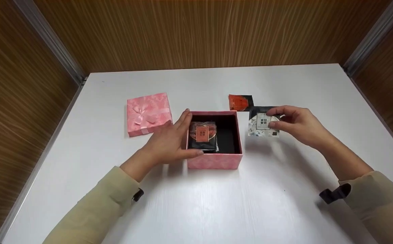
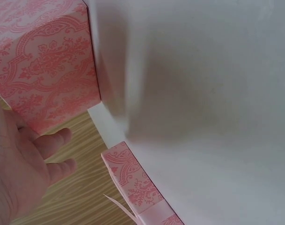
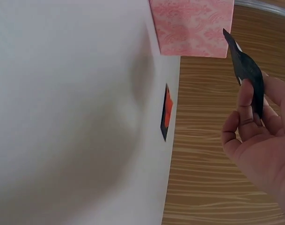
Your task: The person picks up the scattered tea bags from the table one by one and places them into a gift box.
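Observation:
A pink patterned gift box (image 1: 213, 161) stands uncovered on the white table. Inside, towards its left wall, lies a black sachet (image 1: 202, 134) with an orange label. My left hand (image 1: 167, 142) rests along the box's left side, fingers straight near the rim and thumb over the front left corner; two fingers stick out away from the wall in the left wrist view. To the right of the box, my right hand (image 1: 296, 125) pinches a black and white floral sachet (image 1: 263, 126) between thumb and fingers, above the table. Edge-on, that sachet (image 3: 248, 70) looks dark in the right wrist view.
The pink lid (image 1: 149, 114) with a ribbon bow lies behind and left of the box. An orange and black sachet (image 1: 240, 102) lies on the table behind the box's right corner. Wood-grain panels (image 1: 210, 34) close off the back and both sides.

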A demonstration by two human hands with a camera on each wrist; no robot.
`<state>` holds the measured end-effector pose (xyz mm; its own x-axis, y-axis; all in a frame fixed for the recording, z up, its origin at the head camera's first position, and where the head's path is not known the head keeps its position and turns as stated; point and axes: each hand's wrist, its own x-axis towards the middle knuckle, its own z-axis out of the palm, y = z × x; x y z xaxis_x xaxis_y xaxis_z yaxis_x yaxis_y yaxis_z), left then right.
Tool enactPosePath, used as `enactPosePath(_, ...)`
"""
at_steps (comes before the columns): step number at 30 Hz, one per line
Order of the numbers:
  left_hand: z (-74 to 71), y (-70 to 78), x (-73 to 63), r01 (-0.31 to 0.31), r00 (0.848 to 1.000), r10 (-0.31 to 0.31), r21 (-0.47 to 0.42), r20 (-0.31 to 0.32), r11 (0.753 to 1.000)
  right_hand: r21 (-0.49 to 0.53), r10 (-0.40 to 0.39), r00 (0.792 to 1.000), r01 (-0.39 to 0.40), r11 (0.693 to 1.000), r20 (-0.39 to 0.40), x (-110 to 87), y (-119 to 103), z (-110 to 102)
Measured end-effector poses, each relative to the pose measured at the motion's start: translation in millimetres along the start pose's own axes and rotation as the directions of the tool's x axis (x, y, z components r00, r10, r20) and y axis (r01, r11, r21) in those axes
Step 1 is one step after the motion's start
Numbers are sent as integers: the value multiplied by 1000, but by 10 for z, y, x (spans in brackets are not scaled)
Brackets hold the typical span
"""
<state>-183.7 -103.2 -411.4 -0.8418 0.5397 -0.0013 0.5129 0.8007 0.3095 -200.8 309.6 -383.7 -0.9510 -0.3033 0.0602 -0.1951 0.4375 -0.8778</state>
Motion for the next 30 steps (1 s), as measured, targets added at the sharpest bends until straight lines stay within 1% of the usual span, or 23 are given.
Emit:
enactPosePath(10, 1, 7, 12, 19, 1000, -19, 8, 12, 1000, 5, -39, 999, 39, 999, -17, -40, -88, 34)
enactPosePath(15, -1, 10, 6, 26, 1000, -26, -3, 11, 1000, 9, -59, 998, 59, 998, -25, -38, -136, 44)
enactPosePath(23, 9, -2, -5, 15, 1000, -15, 3, 9, 1000, 26, -111, 994, 111, 994, 15, 57, -304, 137)
enactPosePath(26, 4, -2, -5, 6, 1000, -6, 3, 3, 1000, 20, -126, 991, 125, 992, 37, 105, -391, 209)
enactPosePath(30, -1, -9, 2, 1, 1000, -1, 5, 1, 1000, -18, -147, 987, 149, 989, 68, 182, -496, 352)
